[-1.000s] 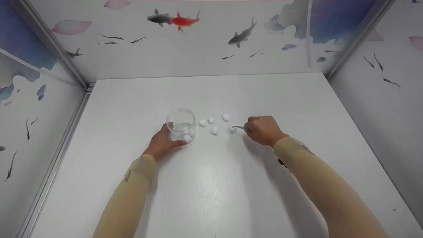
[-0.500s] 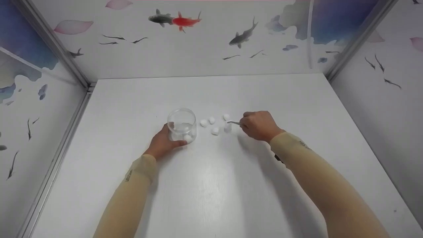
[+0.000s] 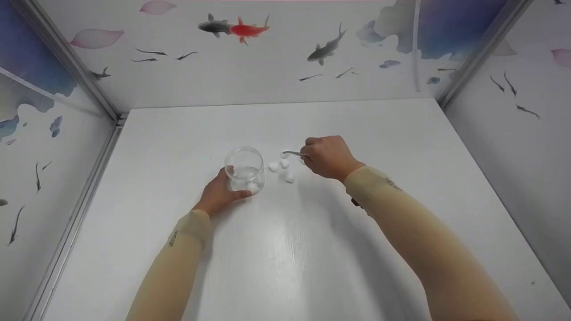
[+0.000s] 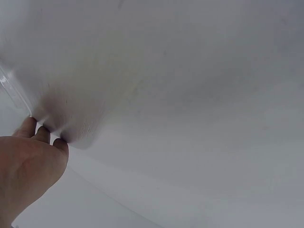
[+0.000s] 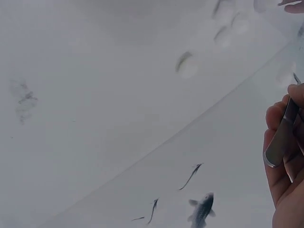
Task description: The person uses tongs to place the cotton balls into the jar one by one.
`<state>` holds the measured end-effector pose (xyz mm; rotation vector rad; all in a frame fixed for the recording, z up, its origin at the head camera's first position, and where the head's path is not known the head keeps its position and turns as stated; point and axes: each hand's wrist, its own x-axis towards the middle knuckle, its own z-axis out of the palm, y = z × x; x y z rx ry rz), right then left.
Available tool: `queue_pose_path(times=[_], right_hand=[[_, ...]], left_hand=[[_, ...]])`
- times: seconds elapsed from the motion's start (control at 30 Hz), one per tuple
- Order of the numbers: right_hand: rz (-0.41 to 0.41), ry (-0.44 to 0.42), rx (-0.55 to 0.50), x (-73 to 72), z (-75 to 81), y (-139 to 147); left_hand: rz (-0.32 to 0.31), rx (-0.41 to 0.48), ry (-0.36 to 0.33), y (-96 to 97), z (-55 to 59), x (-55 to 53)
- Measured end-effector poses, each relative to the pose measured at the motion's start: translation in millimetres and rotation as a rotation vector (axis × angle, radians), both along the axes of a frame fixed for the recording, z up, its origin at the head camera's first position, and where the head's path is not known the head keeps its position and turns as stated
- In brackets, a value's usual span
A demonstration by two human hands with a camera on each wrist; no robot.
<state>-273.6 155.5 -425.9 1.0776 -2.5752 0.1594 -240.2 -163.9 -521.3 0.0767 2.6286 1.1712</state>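
A white surface (image 3: 263,258) with faint grain and a soft sheen fills a booth, enclosed by pale walls (image 3: 276,80) printed with fish, pink petals and blue-grey washes; grey metal strips (image 3: 78,58) run along the corners. A clear, round-walled jar (image 3: 261,179) stands upright left of the surface's centre, its circular mouth facing up and its axis vertical. Slim metal tweezers (image 3: 295,153) lie nearly level in the head view, tips pointing left toward the jar; the right wrist view shows their smooth, rounded back end. The person's hands emerge from tan sleeves (image 3: 171,263): the left hand (image 3: 220,192) curls around the jar, while the right hand (image 3: 329,156) grips the tweezers. A small white ball (image 3: 283,155) sits at their tips, above the surface. Similar matte, roundish balls (image 3: 274,167) lie between jar and right hand; another (image 3: 252,186) rests inside the jar.
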Motion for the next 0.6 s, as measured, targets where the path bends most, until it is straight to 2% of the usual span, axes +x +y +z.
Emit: queue_pose_path(times=[0.33, 0.6], right_hand=[[0.047, 0.042, -0.034, -1.8, 14.9, -31.4], [0.082, 0.028, -0.018, 0.8, 15.7, -52.3]], left_hand=[[0.006, -0.007, 0.007, -0.7, -1.1, -1.2], [0.006, -0.016, 0.002, -0.6, -1.5, -1.5]])
